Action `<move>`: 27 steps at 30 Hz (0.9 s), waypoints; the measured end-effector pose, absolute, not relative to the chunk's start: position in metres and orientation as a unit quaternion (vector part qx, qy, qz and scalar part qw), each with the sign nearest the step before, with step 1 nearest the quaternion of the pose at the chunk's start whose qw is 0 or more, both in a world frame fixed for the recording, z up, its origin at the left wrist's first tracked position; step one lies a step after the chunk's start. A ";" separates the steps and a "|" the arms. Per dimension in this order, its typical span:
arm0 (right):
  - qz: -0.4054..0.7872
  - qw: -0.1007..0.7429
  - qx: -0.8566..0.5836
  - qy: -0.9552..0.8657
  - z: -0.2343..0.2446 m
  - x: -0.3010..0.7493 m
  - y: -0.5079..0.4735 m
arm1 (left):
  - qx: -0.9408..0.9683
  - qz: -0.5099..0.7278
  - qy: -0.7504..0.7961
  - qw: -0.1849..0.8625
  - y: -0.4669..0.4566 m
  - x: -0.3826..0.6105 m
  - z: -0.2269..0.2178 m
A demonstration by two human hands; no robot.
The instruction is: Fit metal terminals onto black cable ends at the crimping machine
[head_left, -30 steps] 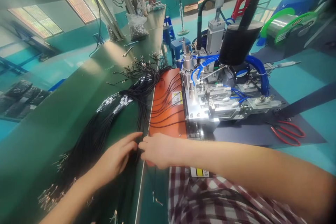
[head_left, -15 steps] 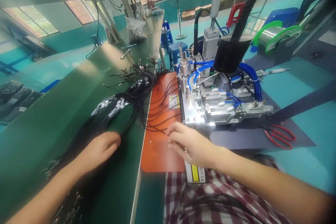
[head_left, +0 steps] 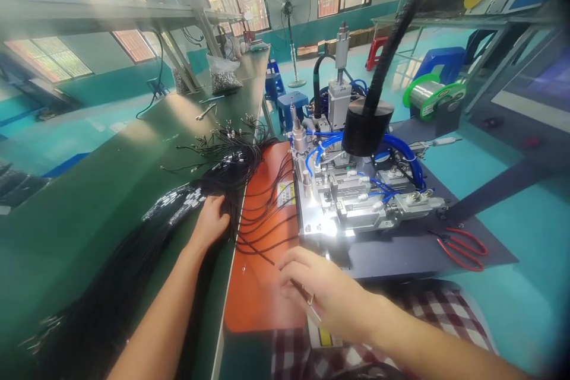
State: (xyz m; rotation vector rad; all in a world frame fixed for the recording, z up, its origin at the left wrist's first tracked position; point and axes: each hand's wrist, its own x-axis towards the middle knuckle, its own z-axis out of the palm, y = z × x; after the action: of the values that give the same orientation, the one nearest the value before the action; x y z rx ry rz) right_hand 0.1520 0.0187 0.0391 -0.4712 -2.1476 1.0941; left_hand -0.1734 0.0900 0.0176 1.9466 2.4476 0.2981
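Observation:
My left hand [head_left: 212, 221] is closed at the edge of the black cable bundle [head_left: 231, 181] on the green table; its fingertips are partly hidden among the cables. My right hand [head_left: 318, 285] hovers over the orange board [head_left: 253, 303], fingers curled. A thin pale metallic piece [head_left: 312, 303] sticks out below those fingers; what it is I cannot make out. The end of a loose black cable [head_left: 262, 256] lies just left of my right fingertips. Several more cables cross the board toward the metal machine [head_left: 329, 214].
Blue air tubes [head_left: 407, 151] and a black lamp head [head_left: 367, 127] stand over the machine. Red-handled pliers [head_left: 463, 249] lie on its grey base. Farther back are a green wire spool [head_left: 434, 95], a bag of small metal parts [head_left: 224, 74] and a standing fan [head_left: 288, 9].
My left hand has moved forward and right along the cables. My right hand has stayed by the orange board, fingers still curled. The head view has tilted up.

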 end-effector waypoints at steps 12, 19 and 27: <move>0.652 0.392 -0.360 -0.541 0.031 0.181 -0.006 | 0.814 0.171 0.527 0.177 -0.009 -0.019 0.082; 0.722 0.323 -0.422 -0.444 0.029 0.206 -0.007 | 0.774 0.191 0.535 0.281 -0.016 0.001 0.055; 0.602 0.332 -0.479 -0.545 0.040 0.201 -0.001 | 0.817 0.206 0.481 0.242 -0.007 0.012 0.059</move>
State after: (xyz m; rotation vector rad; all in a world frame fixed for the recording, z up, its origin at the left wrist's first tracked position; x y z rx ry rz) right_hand 0.2006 -0.0013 0.0403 -1.2523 -1.4248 1.5732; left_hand 0.0124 -0.0067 0.0588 2.2330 1.3145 0.5641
